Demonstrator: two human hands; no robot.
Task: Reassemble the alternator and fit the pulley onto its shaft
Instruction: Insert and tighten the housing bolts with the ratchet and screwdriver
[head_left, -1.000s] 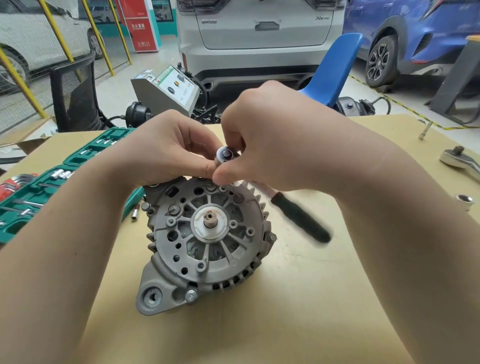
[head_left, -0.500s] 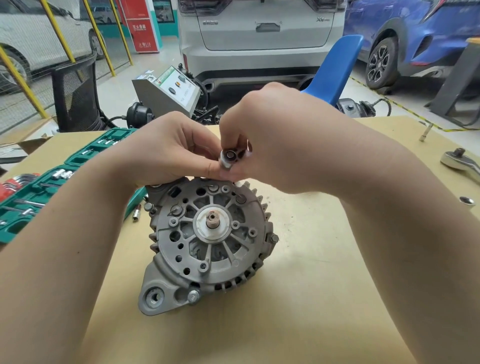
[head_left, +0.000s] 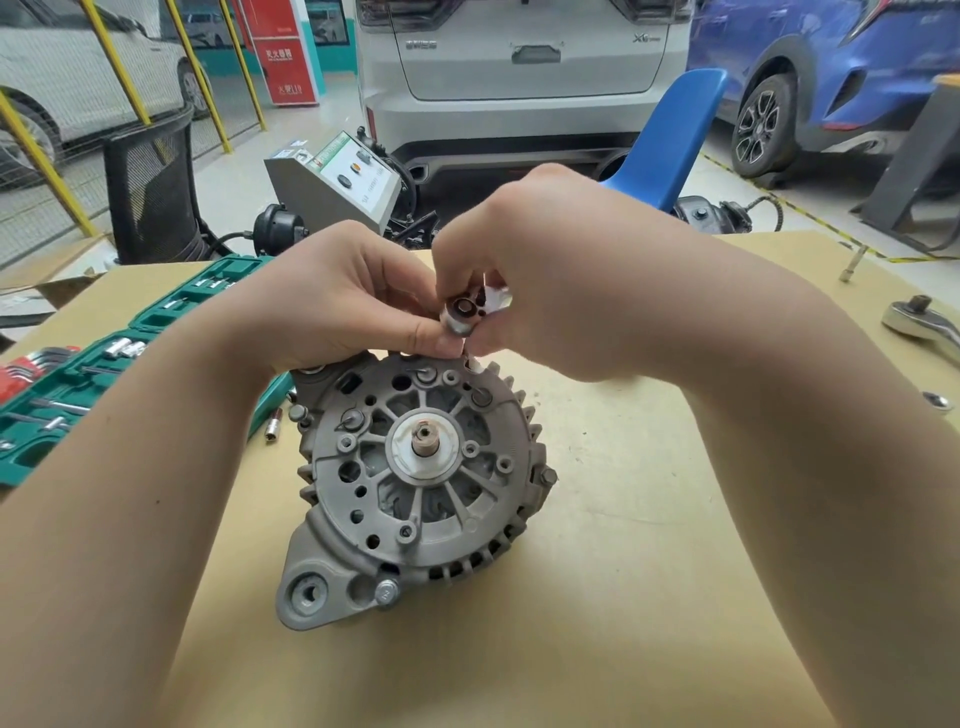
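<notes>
The grey alternator (head_left: 421, 483) stands on the tan table with its vented end face towards me, and its bare shaft stub (head_left: 425, 441) pokes out of the middle. Just above its top edge, my left hand (head_left: 337, 296) and my right hand (head_left: 561, 270) meet. Together they pinch a small silver socket (head_left: 460, 314) whose open end faces me. My right fingers curl over something shiny behind the socket, mostly hidden. No pulley is in view.
A green socket case (head_left: 78, 384) lies open at the left, with a loose socket (head_left: 272, 423) beside it. On the right are a ratchet (head_left: 919, 322), a small socket (head_left: 937, 401) and an extension bar (head_left: 852, 265). A grey tester box (head_left: 337, 182) and a blue chair (head_left: 670, 135) stand behind the table.
A black tool handle stuck out below my right hand one second ago and is out of sight now. Both hands have stayed on the socket, which has turned slightly.
</notes>
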